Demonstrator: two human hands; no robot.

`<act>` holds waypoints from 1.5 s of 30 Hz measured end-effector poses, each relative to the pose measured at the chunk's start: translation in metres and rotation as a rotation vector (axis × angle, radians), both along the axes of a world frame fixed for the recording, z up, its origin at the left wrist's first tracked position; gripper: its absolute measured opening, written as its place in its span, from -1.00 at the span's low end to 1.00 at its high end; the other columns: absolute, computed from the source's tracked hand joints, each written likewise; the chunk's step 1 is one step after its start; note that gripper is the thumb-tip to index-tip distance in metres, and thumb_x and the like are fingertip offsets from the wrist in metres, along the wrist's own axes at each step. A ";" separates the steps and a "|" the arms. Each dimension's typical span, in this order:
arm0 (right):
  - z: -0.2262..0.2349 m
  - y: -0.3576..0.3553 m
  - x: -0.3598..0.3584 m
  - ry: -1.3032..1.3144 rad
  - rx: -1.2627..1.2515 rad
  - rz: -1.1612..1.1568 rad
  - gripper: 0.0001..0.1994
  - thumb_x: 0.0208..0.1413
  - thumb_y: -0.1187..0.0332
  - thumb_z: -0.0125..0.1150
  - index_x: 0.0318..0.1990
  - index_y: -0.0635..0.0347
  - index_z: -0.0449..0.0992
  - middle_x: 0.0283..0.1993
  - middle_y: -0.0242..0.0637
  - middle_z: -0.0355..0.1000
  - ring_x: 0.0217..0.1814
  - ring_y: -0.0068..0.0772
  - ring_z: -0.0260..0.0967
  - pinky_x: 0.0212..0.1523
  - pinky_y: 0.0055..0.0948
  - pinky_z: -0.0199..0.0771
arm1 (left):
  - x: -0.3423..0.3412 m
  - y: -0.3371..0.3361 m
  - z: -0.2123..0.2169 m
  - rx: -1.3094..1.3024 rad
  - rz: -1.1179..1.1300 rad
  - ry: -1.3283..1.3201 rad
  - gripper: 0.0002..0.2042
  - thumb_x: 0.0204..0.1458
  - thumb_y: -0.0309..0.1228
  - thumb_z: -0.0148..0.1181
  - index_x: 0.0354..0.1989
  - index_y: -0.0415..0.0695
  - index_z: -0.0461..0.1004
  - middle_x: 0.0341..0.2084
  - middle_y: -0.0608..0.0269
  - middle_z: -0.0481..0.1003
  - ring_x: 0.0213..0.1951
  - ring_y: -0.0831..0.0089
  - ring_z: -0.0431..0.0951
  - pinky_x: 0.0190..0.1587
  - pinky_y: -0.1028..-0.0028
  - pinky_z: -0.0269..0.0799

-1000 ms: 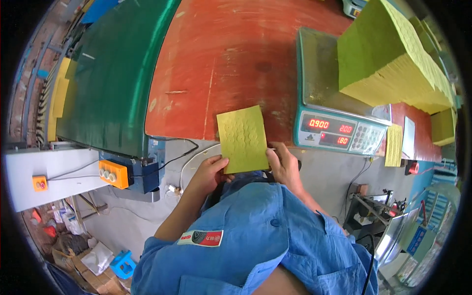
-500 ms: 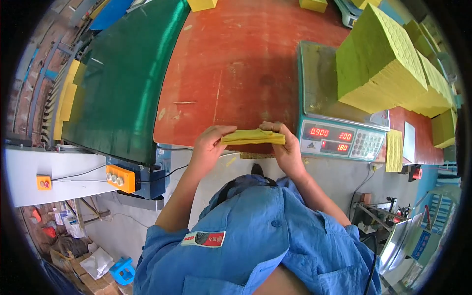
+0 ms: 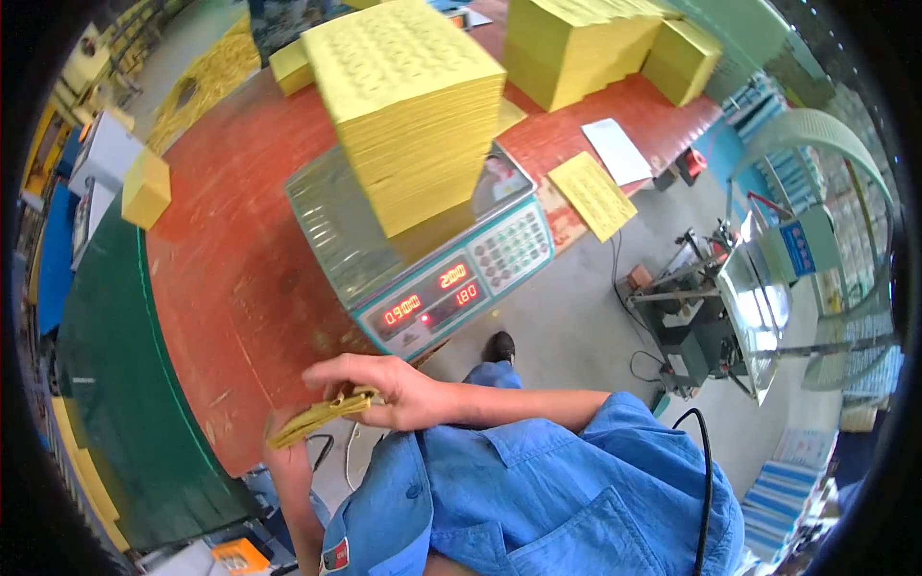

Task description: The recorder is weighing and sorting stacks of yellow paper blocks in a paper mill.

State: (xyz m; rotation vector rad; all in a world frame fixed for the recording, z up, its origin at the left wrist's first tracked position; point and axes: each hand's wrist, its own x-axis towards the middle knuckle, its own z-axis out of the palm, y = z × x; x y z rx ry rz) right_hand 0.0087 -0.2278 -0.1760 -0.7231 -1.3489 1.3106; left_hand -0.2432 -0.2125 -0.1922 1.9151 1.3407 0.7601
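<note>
A thin bundle of yellow sheets [image 3: 322, 416] is held edge-on in front of the weighing scale [image 3: 423, 259], over the near edge of the red table [image 3: 240, 278]. The right hand [image 3: 389, 389] is closed around its right end; the left hand [image 3: 283, 451] supports the lower left end from beneath, its grip largely hidden. On the scale's platform stands a tall stack of yellow sheets [image 3: 413, 106].

The scale's screen [image 3: 430, 296] glows with red numbers on a dark strip at its front. A white paper [image 3: 616, 151] and a yellow sheet [image 3: 593, 195] lie on the red table's [image 3: 230, 278] right side.
</note>
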 end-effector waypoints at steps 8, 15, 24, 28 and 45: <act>0.016 -0.037 0.098 -0.167 0.317 -0.327 -0.82 -0.09 0.57 0.35 -0.33 0.22 0.47 -0.35 -0.25 0.37 -0.29 -0.21 0.39 -0.30 -0.34 0.36 | 0.092 -0.003 0.058 0.136 -0.267 0.144 -0.84 -0.12 -0.56 0.13 -0.31 -0.23 0.53 -0.41 0.08 0.54 -0.32 0.14 0.53 -0.23 0.29 0.39; -0.024 -0.100 0.240 -0.103 -0.218 -0.647 -0.88 0.10 0.49 0.23 -0.22 0.30 0.51 -0.29 -0.28 0.48 -0.23 -0.48 0.46 -0.21 -0.45 0.46 | 0.218 -0.030 0.046 0.141 -0.204 0.061 -0.85 -0.08 -0.56 0.14 -0.30 -0.24 0.53 -0.45 0.10 0.54 -0.41 0.28 0.52 -0.32 0.37 0.37; -0.069 -0.137 0.424 0.482 -0.613 -0.785 -0.71 0.29 0.29 0.05 0.01 0.33 0.44 -0.26 -0.27 0.50 -0.29 -0.46 0.45 -0.25 -0.47 0.50 | 0.476 -0.014 -0.008 -0.991 -0.108 -0.627 -0.87 0.13 -0.42 0.12 -0.23 -0.21 0.45 -0.51 0.29 0.47 -0.59 0.53 0.45 -0.58 0.55 0.27; -0.055 -0.113 0.453 0.628 -0.649 -0.635 -0.69 0.27 0.30 0.06 0.02 0.36 0.45 -0.22 -0.25 0.51 -0.21 -0.50 0.44 -0.19 -0.46 0.49 | 0.519 -0.007 -0.041 -1.032 -0.098 -0.551 -0.86 0.17 -0.39 0.12 -0.17 -0.15 0.44 -0.48 0.34 0.54 -0.63 0.65 0.46 -0.63 0.66 0.31; -0.065 -0.069 0.496 -0.207 -0.652 -0.591 -0.84 0.11 0.51 0.16 -0.17 0.38 0.53 -0.46 -0.34 0.49 -0.52 -0.67 0.36 -0.57 -0.58 0.36 | 0.539 -0.002 -0.047 -0.736 0.091 -0.290 -0.85 0.23 -0.38 0.04 -0.28 -0.22 0.39 -0.53 0.24 0.48 -0.63 0.54 0.49 -0.66 0.60 0.36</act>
